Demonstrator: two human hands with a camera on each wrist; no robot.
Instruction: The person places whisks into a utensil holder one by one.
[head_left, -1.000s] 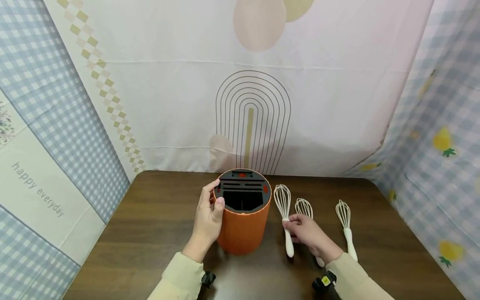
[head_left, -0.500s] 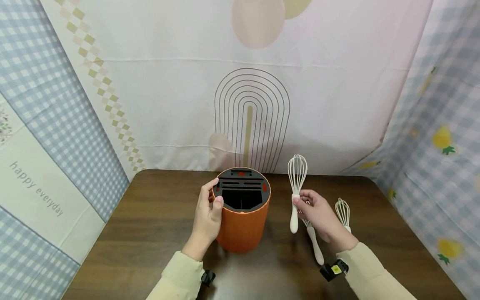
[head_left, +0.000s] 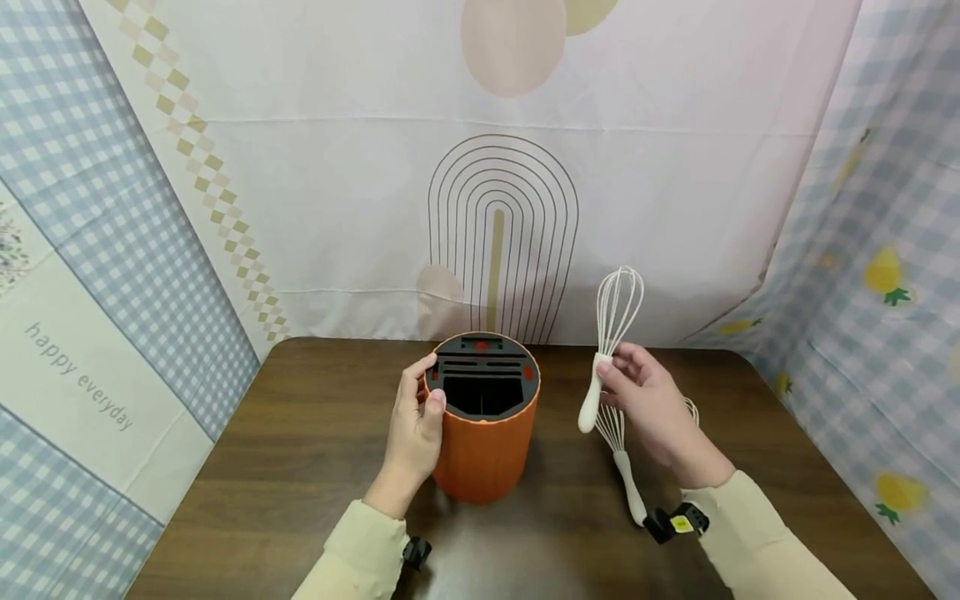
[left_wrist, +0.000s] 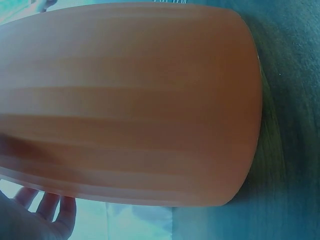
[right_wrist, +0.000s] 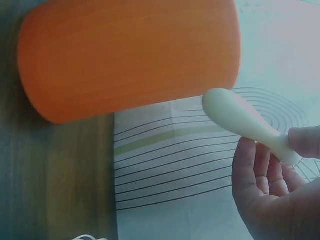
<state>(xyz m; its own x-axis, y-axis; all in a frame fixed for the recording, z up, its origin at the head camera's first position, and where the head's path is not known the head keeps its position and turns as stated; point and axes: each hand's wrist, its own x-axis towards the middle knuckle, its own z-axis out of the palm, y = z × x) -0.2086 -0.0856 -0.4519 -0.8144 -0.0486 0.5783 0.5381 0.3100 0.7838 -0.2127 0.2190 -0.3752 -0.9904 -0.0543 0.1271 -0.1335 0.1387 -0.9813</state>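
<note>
My right hand point(head_left: 654, 407) pinches a white whisk point(head_left: 592, 398) between thumb and fingers near the top of its handle. The whisk is raised above the table, wires up and handle end tilted down to the left; the right wrist view shows its rounded handle point(right_wrist: 232, 114). My left hand point(head_left: 414, 433) grips the upper left side of an orange knife holder point(head_left: 483, 462), thumb at its rim. A black slotted insert point(head_left: 486, 367) with red marks and a large opening tops the holder. In the left wrist view, the holder's ribbed wall point(left_wrist: 135, 105) hides much of the hand.
On the brown table point(head_left: 322, 442), a second whisk point(head_left: 630, 487) lies below the right hand. A third whisk point(head_left: 692, 411) is mostly hidden behind that hand. A patterned cloth point(head_left: 337, 208) hangs along the table's back edge, with checked cloths at both sides.
My right hand has lifted the whisk off the table and carried it up and to the right, tilting its wire end rightward. The left hand and the knife holder stay in place.
</note>
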